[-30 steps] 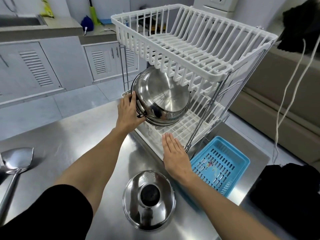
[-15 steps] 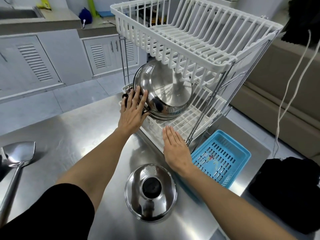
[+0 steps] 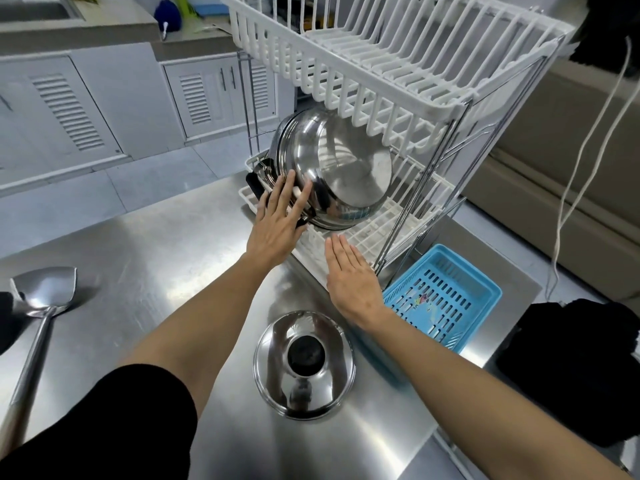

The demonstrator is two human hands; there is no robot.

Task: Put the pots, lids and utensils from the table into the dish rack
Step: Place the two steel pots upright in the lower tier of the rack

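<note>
Since a second ago, the left hand has let go of the pot's side handle and now lies flat against the wall of the round stainless-steel pot, its fingers straight and spread, clamped on nothing. The pot stands on edge in the lower tier of the white two-tier plastic dish rack, base facing the onlooker, leaning under the upper tier, slightly deeper in than before. The right hand remains flat, fingers together, at the front edge of the lower tier, holding nothing; it appears to steady the rack.

Judgement: the pot is effectively stowed, and the left palm is only checking that it stays put. Two items are still on the stainless-steel tabletop: the domed steel lid with black knob, just below the right hand, and the long-handled steel spatula, well apart at the left edge. A blue perforated plastic basket sits beside the rack.
</note>
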